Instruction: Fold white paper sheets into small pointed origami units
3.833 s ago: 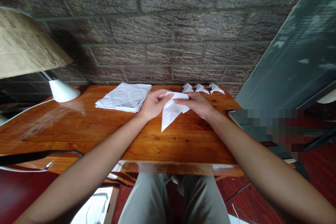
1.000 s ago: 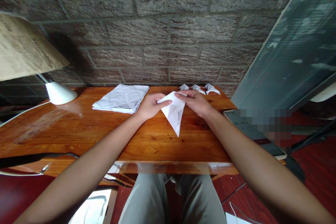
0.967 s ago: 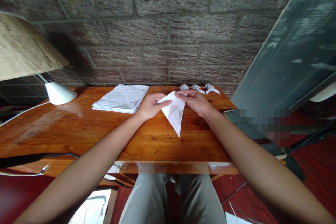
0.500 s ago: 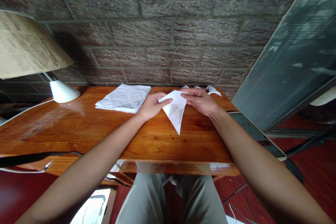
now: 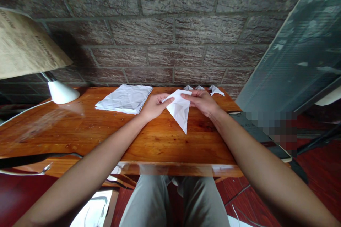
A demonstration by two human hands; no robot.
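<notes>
Folded paper [image 5: 180, 109], white, centre of frame; left hand [image 5: 155, 105] and right hand [image 5: 204, 103] each pinching its upper part.

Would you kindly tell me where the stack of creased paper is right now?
In the head view, the stack of creased paper lies on the wooden table left of centre, between the lamp and the left hand.

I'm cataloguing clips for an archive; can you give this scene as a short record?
left hand: pinching folded white paper
right hand: gripping its other side
paper tip: points toward the person
left of hands: creased paper stack, lamp
beyond right hand: three small folded pieces, two partly hidden
surface: wooden table
</notes>
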